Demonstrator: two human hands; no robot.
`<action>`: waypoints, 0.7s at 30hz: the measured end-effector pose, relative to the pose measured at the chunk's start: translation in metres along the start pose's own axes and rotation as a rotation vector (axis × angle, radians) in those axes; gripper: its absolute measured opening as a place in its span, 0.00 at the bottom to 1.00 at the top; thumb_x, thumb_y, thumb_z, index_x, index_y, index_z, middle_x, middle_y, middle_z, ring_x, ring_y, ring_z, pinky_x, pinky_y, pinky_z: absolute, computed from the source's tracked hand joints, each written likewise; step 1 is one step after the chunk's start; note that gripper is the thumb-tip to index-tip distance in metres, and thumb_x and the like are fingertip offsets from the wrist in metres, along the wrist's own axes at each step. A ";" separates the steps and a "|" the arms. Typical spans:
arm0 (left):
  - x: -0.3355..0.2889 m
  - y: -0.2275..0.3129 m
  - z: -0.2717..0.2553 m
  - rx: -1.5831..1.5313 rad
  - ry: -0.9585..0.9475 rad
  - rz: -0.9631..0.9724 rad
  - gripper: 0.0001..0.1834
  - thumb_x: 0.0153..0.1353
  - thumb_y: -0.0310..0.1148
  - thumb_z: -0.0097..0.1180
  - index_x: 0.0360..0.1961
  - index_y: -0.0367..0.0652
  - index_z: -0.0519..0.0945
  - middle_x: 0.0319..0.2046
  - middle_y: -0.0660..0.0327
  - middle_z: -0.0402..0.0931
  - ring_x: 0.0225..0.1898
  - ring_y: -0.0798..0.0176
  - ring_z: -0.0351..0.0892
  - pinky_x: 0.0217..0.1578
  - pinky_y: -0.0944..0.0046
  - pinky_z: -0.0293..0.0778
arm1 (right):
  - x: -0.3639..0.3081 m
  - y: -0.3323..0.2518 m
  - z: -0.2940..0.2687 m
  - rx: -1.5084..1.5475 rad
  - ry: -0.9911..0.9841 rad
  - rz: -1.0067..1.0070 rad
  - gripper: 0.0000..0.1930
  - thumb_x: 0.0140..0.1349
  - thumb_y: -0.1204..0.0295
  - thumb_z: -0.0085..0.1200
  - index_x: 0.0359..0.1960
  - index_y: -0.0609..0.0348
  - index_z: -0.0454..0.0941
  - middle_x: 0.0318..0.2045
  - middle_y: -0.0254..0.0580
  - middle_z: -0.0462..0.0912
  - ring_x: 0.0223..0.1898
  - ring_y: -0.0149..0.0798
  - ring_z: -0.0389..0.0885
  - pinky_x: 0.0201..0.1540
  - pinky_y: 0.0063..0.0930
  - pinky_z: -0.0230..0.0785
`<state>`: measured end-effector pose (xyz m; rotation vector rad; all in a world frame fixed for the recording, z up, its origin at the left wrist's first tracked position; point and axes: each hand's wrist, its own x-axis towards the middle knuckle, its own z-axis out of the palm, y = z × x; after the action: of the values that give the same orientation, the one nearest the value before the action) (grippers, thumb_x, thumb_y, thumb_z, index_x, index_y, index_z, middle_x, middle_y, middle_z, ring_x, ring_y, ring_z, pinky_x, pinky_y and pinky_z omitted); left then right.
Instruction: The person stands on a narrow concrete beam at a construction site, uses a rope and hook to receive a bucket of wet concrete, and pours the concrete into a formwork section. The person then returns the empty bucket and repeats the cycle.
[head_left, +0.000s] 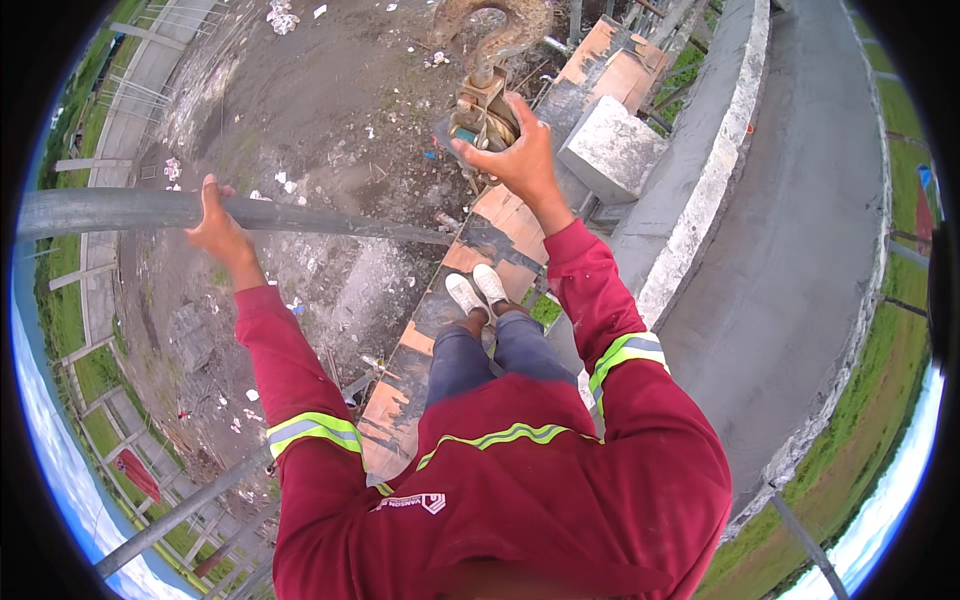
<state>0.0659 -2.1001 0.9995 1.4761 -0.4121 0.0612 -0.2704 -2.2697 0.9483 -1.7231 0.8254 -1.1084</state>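
My left hand [222,232] is closed around a long grey steel pipe [330,222], which runs from the left rim to near the plank walkway. Its fingers show partly over the pipe's far side. My right hand [520,155], farther forward and to the right, grips a rusty scaffold clamp [487,108]. A thick, hook-shaped curved jaw rises from the top of the clamp, apart from the pipe. Thumb and index finger spread around the clamp's lower body; part of that body is hidden by the hand.
I stand on a narrow, worn plywood walkway [400,385] high above littered ground [330,110]. To the right, a concrete block [613,148] sits beside a rough-edged concrete wall [700,200] and a grey slab [790,260]. Another scaffold pipe [185,510] crosses at lower left.
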 end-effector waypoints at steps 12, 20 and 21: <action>0.002 -0.007 0.001 0.007 0.124 0.035 0.18 0.54 0.26 0.66 0.43 0.32 0.72 0.28 0.56 0.79 0.25 0.64 0.80 0.27 0.64 0.75 | 0.046 -0.082 -0.013 -0.121 -0.007 -0.231 0.33 0.43 0.63 0.77 0.48 0.65 0.76 0.38 0.43 0.86 0.40 0.32 0.85 0.46 0.27 0.77; 0.000 -0.008 -0.003 0.060 0.159 -0.001 0.21 0.55 0.27 0.66 0.47 0.32 0.72 0.33 0.55 0.79 0.27 0.65 0.80 0.31 0.65 0.75 | 0.137 -0.100 -0.017 0.411 -0.012 -0.271 0.26 0.50 0.72 0.73 0.49 0.64 0.74 0.41 0.38 0.82 0.41 0.30 0.80 0.47 0.24 0.73; 0.000 -0.008 -0.002 0.091 0.178 0.014 0.20 0.55 0.28 0.66 0.46 0.32 0.73 0.32 0.56 0.79 0.27 0.65 0.80 0.31 0.65 0.75 | 0.148 -0.095 -0.016 0.536 -0.028 -0.248 0.26 0.48 0.71 0.74 0.47 0.65 0.75 0.40 0.38 0.83 0.39 0.29 0.81 0.45 0.23 0.74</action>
<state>0.0693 -2.0986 0.9916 1.5430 -0.2777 0.2235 -0.2240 -2.3683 1.0877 -1.3998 0.2576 -1.3228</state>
